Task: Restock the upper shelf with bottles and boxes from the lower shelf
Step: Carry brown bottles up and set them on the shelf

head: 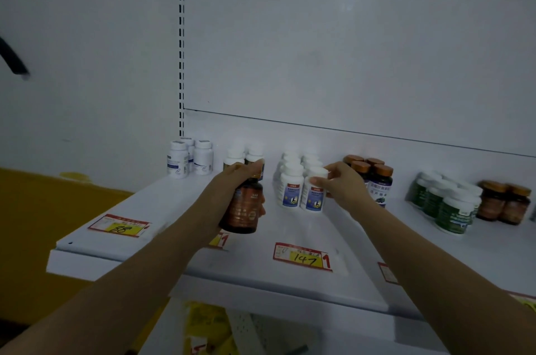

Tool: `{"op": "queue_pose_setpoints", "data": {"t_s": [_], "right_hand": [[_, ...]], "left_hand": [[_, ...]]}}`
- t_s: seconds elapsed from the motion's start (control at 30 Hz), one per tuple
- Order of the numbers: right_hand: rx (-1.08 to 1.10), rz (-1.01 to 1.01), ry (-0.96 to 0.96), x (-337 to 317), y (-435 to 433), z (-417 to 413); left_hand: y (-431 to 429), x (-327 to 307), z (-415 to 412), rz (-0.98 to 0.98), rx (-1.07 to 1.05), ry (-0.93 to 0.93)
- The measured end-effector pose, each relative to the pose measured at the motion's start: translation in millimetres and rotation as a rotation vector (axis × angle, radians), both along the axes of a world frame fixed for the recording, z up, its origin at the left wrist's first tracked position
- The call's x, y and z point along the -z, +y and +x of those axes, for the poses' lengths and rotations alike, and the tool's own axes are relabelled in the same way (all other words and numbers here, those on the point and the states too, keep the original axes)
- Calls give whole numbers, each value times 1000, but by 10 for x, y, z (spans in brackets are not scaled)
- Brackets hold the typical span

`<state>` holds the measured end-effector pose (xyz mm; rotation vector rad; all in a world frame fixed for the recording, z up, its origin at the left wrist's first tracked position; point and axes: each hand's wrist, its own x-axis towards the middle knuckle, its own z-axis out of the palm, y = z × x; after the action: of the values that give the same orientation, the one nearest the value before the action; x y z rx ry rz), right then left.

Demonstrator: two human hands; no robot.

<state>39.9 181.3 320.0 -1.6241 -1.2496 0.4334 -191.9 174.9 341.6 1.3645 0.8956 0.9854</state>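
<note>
Left hand (pixel 246 176): fingers curled round the neck and shoulder of a brown bottle (pixel 245 208) with an orange label. The bottle is near upright over the front half of the upper shelf (pixel 174 209); whether its base touches the shelf cannot be told. The label print is too small to read.

Right hand (pixel 340 183): thumb and fingers pinch the cap of a white bottle (pixel 314 195) with a blue-and-white label. This bottle stands on the shelf at the front right corner of the white-bottle cluster (pixel 291 173), touching its left neighbour.

Around, left to right along the shelf back:
- three white bottles with pale labels (pixel 188 158), by the slotted upright (pixel 181 35);
- two white-capped bottles (pixel 245 154), directly behind the left hand and partly hidden by it;
- dark bottles with copper caps (pixel 374 171), just behind the right hand, which partly hides them; the label bears Chinese characters;
- green bottles with white caps (pixel 446 203);
- amber bottles with brown caps (pixel 504 203).

Price tags lie flat along the shelf front:
- red-and-yellow tag (pixel 120 225), handwritten "38";
- half-hidden tag (pixel 222 239) under the left forearm, showing a red "1";
- tag (pixel 301 256) reading "147", with a red "1";
- red-edged tag (pixel 387 272) beside the right forearm, unreadable.

Below the shelf edge: yellow packaging (pixel 206 322), blurred.
</note>
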Motion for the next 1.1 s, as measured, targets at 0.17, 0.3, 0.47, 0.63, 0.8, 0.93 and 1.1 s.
{"op": "queue_pose_setpoints", "data": {"t_s": [0.17,0.3,0.47,0.63,0.8,0.93,1.1], "right_hand": [[41,1,-127,13,4,12],[35,30,-223,-29,-113,-2],[-251,66,-133,-356,-618,-142],[-437,-53,-79,-497,-1190,-153],[-223,-103,-65,-460,-1845,390],[-94,-117,-24,-428,-2400,1031],[48,-93,-10,-415,-3039,1969]], "left_hand": [[0,80,-23,-49,41,-37],[-57,170,-40,65,97,-183],[-129,44,161,172,92,-232],[-426,-80,850,197,215,-298],[-820,-36,1603,149,447,-188],[-1146,-30,2144,436,559,108],[-1358,78,2754,1205,151,863]]}}
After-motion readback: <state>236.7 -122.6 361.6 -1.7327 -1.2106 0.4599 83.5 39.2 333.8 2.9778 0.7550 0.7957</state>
